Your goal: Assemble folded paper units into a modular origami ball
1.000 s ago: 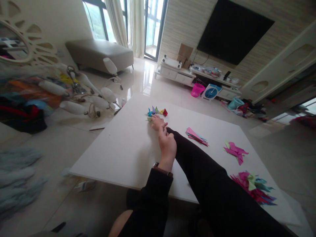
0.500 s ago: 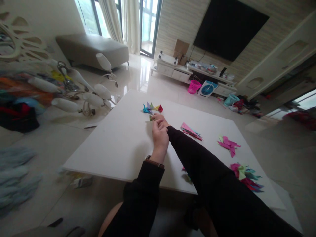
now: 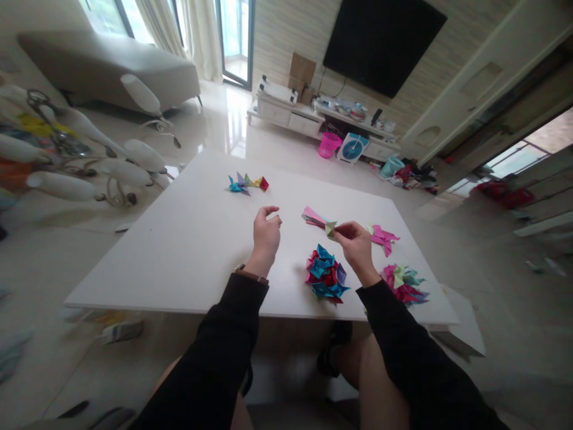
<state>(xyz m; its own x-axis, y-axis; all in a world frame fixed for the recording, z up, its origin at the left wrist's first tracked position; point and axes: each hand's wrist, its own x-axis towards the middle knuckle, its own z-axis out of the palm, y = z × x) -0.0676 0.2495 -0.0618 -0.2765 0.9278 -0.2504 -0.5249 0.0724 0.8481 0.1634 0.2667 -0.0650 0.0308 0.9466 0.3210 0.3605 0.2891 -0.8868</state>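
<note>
Above the white table (image 3: 188, 251), the right hand (image 3: 357, 243) is pinching a small folded paper piece (image 3: 330, 229) between thumb and fingertips, beside the stack of pink sheets (image 3: 313, 216). Held so lightly, it is probably risking a slip, dropping into the blue and red pile (image 3: 325, 273) just below and getting mixed in. The left hand (image 3: 265, 232) is hovering empty, fingers loosely curled toward the thumb, well apart from the piece.

Folded pile (image 3: 325, 273) on table (image 3: 192, 251), stack (image 3: 313, 216) behind.
</note>
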